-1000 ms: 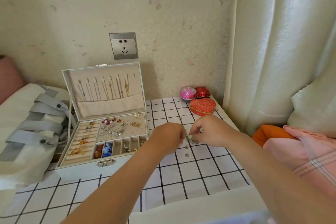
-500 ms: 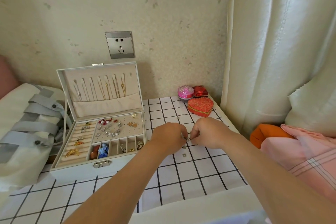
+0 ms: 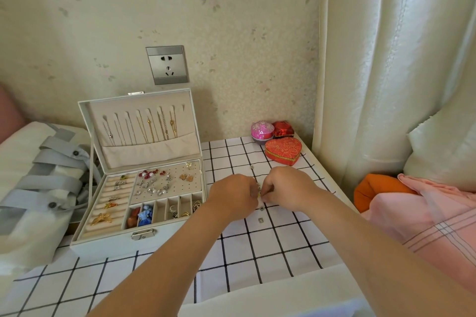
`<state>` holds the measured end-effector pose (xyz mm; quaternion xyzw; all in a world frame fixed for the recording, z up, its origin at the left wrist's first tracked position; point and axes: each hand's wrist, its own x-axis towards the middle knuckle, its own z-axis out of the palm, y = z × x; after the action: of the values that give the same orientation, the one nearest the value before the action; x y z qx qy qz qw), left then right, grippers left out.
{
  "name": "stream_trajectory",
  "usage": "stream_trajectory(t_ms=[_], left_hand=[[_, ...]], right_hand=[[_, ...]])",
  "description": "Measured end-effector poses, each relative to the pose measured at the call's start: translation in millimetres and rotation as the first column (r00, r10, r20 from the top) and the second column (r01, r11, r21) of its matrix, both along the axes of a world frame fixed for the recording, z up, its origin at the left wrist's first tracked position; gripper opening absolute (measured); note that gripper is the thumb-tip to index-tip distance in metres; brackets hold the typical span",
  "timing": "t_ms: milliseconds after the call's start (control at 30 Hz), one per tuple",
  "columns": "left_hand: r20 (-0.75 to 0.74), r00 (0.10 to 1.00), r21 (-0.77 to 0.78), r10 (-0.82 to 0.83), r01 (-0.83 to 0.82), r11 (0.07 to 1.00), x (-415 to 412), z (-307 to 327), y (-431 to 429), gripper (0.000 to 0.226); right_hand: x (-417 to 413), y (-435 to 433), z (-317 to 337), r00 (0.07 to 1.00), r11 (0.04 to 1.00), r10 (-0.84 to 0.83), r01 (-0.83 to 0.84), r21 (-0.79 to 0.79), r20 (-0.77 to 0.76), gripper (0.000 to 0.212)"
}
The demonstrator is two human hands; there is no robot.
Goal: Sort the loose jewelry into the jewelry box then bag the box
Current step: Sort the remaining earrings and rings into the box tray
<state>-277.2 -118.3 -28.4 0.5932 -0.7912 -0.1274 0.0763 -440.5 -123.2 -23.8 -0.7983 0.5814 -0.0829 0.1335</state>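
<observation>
**Checked cloth point(image 3: 257, 252), and one small piece held over it**

Both hands meet just right of the box point(image 3: 103, 242), knuckles up and fingers curled in. The left hand point(image 3: 233, 194) and right hand point(image 3: 286, 188) each pinch the same piece point(image 3: 259, 192), a thin glittering thing with a yellow-green speck. Most of it is hidden by the fingertips, so I cannot tell what kind of jewelry it is.

The likely slip is a loss of grip. The piece is tiny, hard and probably smooth metal, and if the pinch loosens during the carry to the box it would fall to the cloth. It could be hard to spot there among the black grid lines. A clasp or post may also snag the cloth.

Three more loose bits lie right of the box: a stud point(image 3: 261, 220) nearest the viewer, a second point(image 3: 262, 209) right under the hands, and a third point(image 3: 252, 167) beyond them. A sweeping wrist could flick any of them off the far edge.

The box is stiff and pale, lined with soft beige fabric. Its lid stands open with fine chains hanging on it. Ring rolls, a perforated earring pad and small square cells are already partly filled, so a careless drop could tangle with what sits there.

Beyond the loose bits stand a red brocade heart tin point(image 3: 283, 149), a pink round tin point(image 3: 262, 130) and a shiny red case point(image 3: 283, 128). Left of the box lies a limp white bag point(image 3: 38, 188) with grey straps.
</observation>
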Motion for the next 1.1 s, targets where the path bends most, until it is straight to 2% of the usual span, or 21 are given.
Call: stream_trajectory(t_ms=[200,333,467,567,667,767,933,1100], left_hand=[[-0.120,0.989,0.077,0.086,-0.077,0.994,2,6,-4,0.004],[-0.134,0.987,0.107,0.093,-0.079,0.991,3,7,-4,0.002],[-0.141,0.984,0.096,0.106,-0.093,0.991,2,8,-2,0.006],[-0.163,0.981,0.088,0.103,-0.090,0.992,2,11,-1,0.007],[-0.175,0.979,0.049,0.101,-0.094,0.994,2,12,0,0.006],[-0.195,0.978,-0.012,0.074,-0.078,0.997,6,14,1,0.006],[-0.211,0.976,-0.134,0.044,-0.074,0.988,15,22,3,0.022],[-0.233,0.965,-0.245,0.124,-0.181,0.953,45,38,11,0.021]], right_hand=[[-2,-1,6,1.000,1.000,-0.014,0.013,0.022,0.017,0.016],[-8,-1,9,1.000,0.998,-0.013,0.013,0.068,0.003,0.009],[-8,-2,9,0.993,0.995,-0.062,0.055,0.077,0.096,0.006],[-9,-3,12,0.958,0.988,-0.136,0.115,0.099,0.251,0.008],[-8,-3,15,0.902,0.981,-0.176,0.129,0.144,0.394,0.011],[-5,-4,18,0.866,0.973,-0.199,0.119,0.198,0.458,0.011],[3,-3,25,0.795,0.951,-0.246,0.086,0.297,0.555,0.011],[28,-7,37,0.773,0.972,-0.195,0.071,0.223,0.604,0.013]])
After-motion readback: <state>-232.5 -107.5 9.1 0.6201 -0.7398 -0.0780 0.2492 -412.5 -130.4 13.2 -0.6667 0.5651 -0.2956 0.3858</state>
